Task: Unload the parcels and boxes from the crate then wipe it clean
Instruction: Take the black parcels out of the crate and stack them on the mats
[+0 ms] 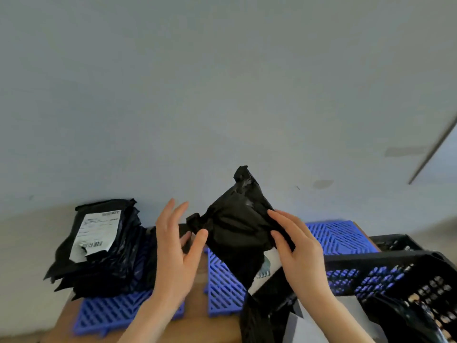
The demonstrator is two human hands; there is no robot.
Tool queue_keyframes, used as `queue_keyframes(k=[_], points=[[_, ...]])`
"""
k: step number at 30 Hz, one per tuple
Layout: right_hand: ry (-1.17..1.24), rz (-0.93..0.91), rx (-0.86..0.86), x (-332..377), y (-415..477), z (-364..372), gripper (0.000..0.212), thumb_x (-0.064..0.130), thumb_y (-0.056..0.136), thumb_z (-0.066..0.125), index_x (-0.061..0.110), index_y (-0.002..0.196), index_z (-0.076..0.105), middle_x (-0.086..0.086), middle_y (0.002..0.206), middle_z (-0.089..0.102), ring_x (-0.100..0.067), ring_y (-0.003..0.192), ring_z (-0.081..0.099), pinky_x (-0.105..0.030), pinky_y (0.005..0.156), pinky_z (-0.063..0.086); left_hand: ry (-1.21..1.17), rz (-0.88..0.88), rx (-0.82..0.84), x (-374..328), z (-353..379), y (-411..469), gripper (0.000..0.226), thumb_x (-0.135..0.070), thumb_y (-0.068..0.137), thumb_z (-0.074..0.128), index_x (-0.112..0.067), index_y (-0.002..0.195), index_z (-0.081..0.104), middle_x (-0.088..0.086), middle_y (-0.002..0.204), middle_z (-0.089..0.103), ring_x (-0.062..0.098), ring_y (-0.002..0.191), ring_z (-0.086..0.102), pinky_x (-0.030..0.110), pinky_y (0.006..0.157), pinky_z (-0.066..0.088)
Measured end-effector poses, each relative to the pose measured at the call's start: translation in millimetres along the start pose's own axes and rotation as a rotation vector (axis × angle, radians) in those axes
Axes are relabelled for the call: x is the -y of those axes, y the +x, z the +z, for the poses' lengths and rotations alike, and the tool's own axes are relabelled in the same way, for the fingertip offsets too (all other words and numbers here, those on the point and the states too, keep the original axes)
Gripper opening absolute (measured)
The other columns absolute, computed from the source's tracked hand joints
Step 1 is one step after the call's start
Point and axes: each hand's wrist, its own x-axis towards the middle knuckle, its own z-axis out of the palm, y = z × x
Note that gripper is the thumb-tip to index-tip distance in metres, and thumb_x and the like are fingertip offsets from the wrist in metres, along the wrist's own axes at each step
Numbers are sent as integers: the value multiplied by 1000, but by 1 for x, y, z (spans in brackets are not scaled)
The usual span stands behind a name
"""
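Note:
A crumpled black plastic parcel [237, 219] is held up in the air at the centre. My right hand [294, 251] grips its right edge, fingers curled round the plastic. My left hand [176, 246] is beside its left edge with fingers spread and straight; the thumb touches the parcel's lower left corner. The black perforated crate [395, 273] stands at the lower right with more black and white parcels [296, 320] inside. A pile of black parcels [103, 248], the top one with a white shipping label, lies at the left.
Blue plastic grid mats [222, 288] cover a brown tabletop [205, 328]. The pile rests on the left mat; another mat [341, 236] runs behind the crate. A pale grey wall fills the upper view.

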Motion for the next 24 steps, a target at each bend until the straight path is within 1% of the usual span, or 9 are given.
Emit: queue_keyframes(k=[2, 4, 6, 9, 13, 15, 18, 21, 24], points=[[-39, -24, 3, 7, 17, 18, 32, 0, 89, 62, 19, 114, 70, 13, 114, 63, 19, 105, 50, 0, 90, 35, -30, -99, -10, 19, -12, -11, 53, -47, 84, 57, -66, 127, 33, -22, 148, 24, -7, 136, 30, 34, 100, 48], [-68, -41, 25, 12, 32, 33, 29, 0, 88, 63, 18, 110, 72, 11, 110, 66, 20, 101, 51, 1, 87, 36, -30, -160, 7, 40, -20, -21, 55, -47, 83, 59, -67, 126, 33, -20, 144, 29, -7, 133, 35, 37, 98, 50], [-77, -38, 67, 15, 45, 46, 28, 1, 89, 63, 20, 108, 73, 14, 107, 66, 19, 100, 53, 1, 84, 37, -38, -202, 53, 59, -25, -27, 54, -51, 86, 63, -65, 128, 33, -24, 140, 33, -8, 129, 38, 33, 97, 49], [-64, -7, 90, 23, 66, 61, 28, 3, 91, 60, 25, 105, 72, 25, 104, 63, 17, 97, 55, 0, 79, 39, -86, -270, 157, 79, -29, -23, 60, -65, 77, 62, -68, 128, 30, -33, 130, 42, -9, 124, 44, 24, 94, 46], [29, 124, 31, 28, 86, 91, 29, 10, 94, 56, 34, 104, 70, 20, 93, 68, 6, 84, 60, -4, 68, 41, -134, -295, 284, 91, -29, -13, 67, -74, 75, 60, -67, 133, 27, -33, 132, 46, -8, 123, 47, 23, 95, 45], [60, 202, 20, 25, 84, 116, 30, 12, 95, 54, 38, 103, 67, 20, 87, 68, 2, 79, 61, -5, 62, 41, -147, -312, 290, 97, -30, -9, 75, -71, 73, 65, -62, 137, 26, -34, 135, 44, -9, 124, 46, 18, 94, 47], [107, 356, 21, 14, 67, 161, 31, 13, 97, 50, 40, 102, 64, 24, 83, 66, 6, 76, 60, -6, 58, 43, -163, -377, 244, 114, -37, -7, 87, -65, 72, 71, -54, 143, 24, -34, 137, 44, -10, 124, 46, 13, 95, 46], [113, 482, 83, 0, 41, 204, 28, 16, 98, 50, 40, 110, 61, 19, 99, 66, 2, 90, 61, -7, 64, 44, -101, -457, 199, 139, -51, -13, 87, -50, 74, 75, -60, 140, 19, -36, 139, 40, -13, 126, 42, 16, 99, 45], [98, 569, 278, -14, 15, 241, 35, 30, 98, 52, 38, 132, 50, 19, 127, 54, -2, 116, 51, -20, 91, 45, -5, -517, 227, 166, -63, -21, 89, -50, 76, 71, -64, 140, 10, -37, 144, 31, -14, 132, 34, 19, 106, 39]])
